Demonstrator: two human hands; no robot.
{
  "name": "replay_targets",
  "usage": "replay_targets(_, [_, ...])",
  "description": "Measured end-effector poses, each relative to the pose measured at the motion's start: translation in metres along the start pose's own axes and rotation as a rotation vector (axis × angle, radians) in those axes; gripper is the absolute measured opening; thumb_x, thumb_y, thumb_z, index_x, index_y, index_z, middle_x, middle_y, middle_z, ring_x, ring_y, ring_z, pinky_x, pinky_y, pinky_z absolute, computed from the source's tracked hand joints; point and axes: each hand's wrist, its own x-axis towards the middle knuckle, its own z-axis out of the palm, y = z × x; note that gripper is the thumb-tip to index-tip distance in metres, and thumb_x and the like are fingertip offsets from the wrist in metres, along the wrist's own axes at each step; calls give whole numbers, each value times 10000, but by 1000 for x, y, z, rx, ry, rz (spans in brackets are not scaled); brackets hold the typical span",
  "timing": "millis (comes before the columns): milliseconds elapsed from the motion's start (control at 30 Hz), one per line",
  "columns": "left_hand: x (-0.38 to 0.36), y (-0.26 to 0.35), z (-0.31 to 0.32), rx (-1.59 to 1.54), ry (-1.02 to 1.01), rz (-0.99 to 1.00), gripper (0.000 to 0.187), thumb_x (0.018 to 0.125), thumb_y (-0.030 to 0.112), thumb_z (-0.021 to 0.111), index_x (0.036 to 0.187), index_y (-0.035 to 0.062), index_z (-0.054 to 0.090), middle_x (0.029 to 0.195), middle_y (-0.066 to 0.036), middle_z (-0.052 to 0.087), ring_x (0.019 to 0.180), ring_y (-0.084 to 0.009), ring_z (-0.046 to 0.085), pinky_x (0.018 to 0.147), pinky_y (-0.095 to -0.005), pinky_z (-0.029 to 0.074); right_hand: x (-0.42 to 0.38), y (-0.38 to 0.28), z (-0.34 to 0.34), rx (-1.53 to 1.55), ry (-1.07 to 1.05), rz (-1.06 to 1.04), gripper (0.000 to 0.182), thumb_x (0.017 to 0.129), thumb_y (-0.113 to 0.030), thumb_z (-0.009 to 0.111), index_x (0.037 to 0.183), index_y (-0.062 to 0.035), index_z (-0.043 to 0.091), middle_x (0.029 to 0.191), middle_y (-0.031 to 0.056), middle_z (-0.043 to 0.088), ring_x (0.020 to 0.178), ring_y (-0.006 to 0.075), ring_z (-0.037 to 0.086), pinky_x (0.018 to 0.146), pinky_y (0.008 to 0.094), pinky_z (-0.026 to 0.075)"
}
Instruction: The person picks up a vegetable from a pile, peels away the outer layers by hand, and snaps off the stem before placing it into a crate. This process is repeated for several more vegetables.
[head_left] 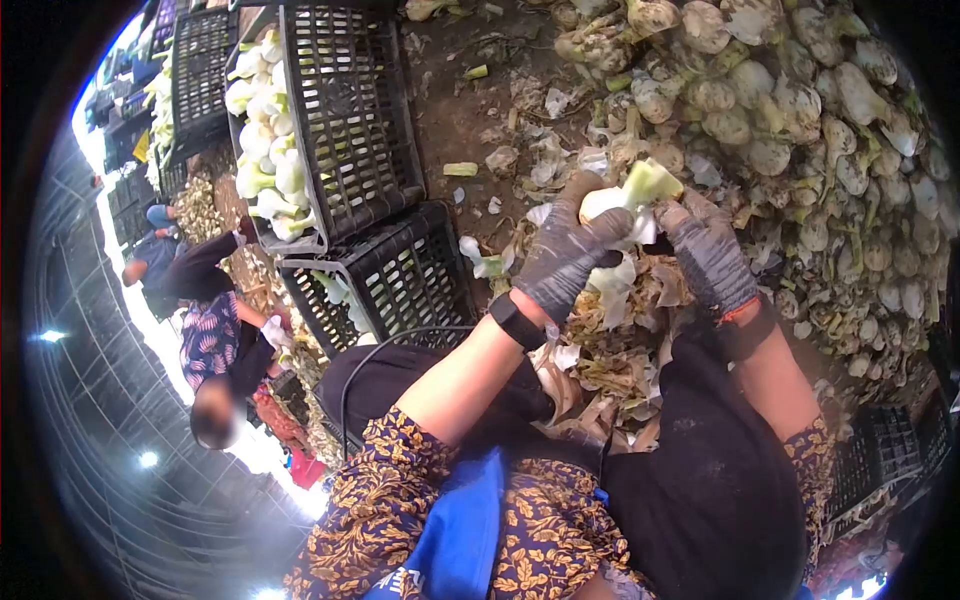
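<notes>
Both my hands wear grey gloves. My left hand (567, 250) wraps around a pale white-green fennel bulb (632, 197) from the left. My right hand (708, 252) grips the same bulb from the right, fingers at its lower side. The bulb's cut green stalk end points up and right. A black watch sits on my left wrist. Below the hands lies a heap of peeled outer leaves and trimmings (610, 340) over my lap.
A large pile of untrimmed bulbs (800, 130) spreads across the ground ahead and to the right. Black plastic crates (350, 110) stand at the left, one holding trimmed white bulbs (268, 150). Another person (215, 340) works at far left. Scraps litter the dirt floor.
</notes>
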Motion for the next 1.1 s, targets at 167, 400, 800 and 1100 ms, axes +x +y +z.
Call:
replay_targets(167, [-2,0,-8,-778,-180,-349,413,861,272,545,1203,64,442,1035,-95,577,840,-175,595,627,-252,523,-1,38,6,221,33,-41,235,845,-186,506,928,21,582,841,200,599,759,290,582,668,332,447])
replay_targets(400, [-7,23,7,-44,152,-269,302,854,334,554,1063,117,545,900,-16,570,672,-97,548,500,-212,462,-10,-40,8,-298,146,-200,249,852,-200,494,958,15,559,808,209,590,743,316,581,656,366,451])
replay_targets(800, [12,32,-26,-896,145,-186,259,885,311,465,1004,93,539,918,-97,617,773,-242,618,488,-296,515,1,-16,1,1151,41,343,323,893,-201,443,1090,47,501,1017,116,581,897,186,586,812,296,510])
replay_targets(1100, [23,35,-45,-835,404,-18,357,836,359,492,1026,60,537,914,-129,617,798,-296,612,668,-415,521,-26,-30,23,-420,-393,-415,464,745,-374,625,1020,-6,561,962,136,611,878,292,575,833,340,448])
